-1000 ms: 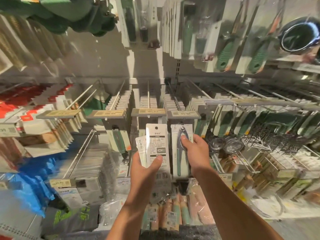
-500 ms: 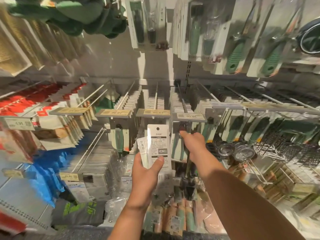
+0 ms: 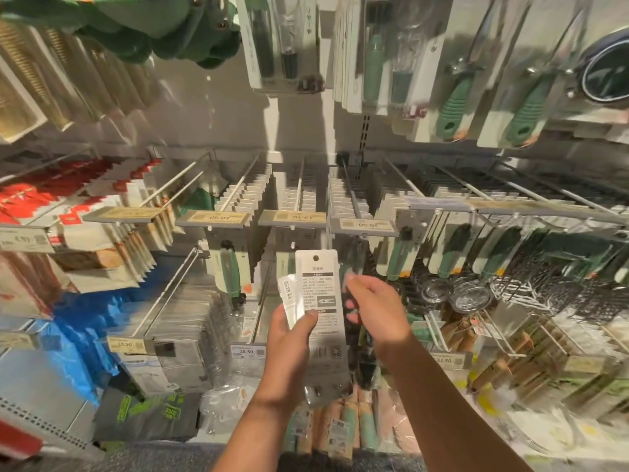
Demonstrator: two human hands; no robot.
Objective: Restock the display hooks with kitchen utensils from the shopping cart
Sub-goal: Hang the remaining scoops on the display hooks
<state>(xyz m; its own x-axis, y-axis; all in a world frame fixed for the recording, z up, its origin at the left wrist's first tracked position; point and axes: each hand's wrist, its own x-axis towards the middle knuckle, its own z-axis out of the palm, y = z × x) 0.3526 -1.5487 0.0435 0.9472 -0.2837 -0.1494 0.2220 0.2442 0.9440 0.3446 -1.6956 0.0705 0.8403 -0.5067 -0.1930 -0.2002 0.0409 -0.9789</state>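
Since a second ago the right hand has let go of the carded plier-like tool it was lifting toward the dark metal display hook above the 30.50 price label; that pack seems to hang there now, blurred behind the fingers. This hand is empty, fingers loosely spread, just beside the stack in the other hand. The left hand is clamped on a fan of white card-backed utensil packs, thumb across the printed backs, punched hole uppermost, held just below the hook row. At least two packs remain to hang. Neighbouring hooks look well filled. No shopping cart is in view, so what stock remains cannot be told.
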